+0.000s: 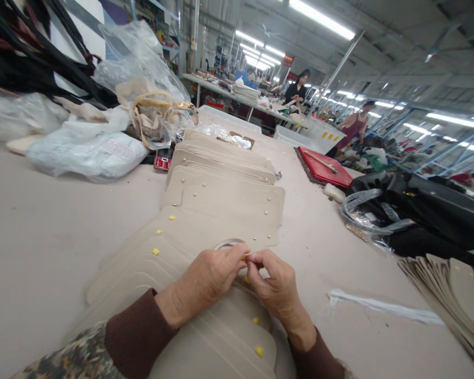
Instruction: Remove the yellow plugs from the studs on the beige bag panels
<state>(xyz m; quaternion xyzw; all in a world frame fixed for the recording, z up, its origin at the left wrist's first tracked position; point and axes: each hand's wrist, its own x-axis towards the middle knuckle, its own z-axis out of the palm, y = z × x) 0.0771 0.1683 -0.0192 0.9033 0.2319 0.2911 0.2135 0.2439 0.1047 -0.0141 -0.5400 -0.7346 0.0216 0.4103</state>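
Above the beige panels (217,337), our left hand (215,271) grips the tape roll (228,242) and our right hand (275,279) pinches its yellow end (244,257): peeling, we judge, next needing a clean tear.

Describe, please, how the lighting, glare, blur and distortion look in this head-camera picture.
Head view: the nearest ceiling tube is blown out to white; head view: the clear plastic catches pale glints; head view: the metal pole leans strongly; head view: the co-worker in black looks soft, and the yellow piece between left hand and right hand is too small to make out.
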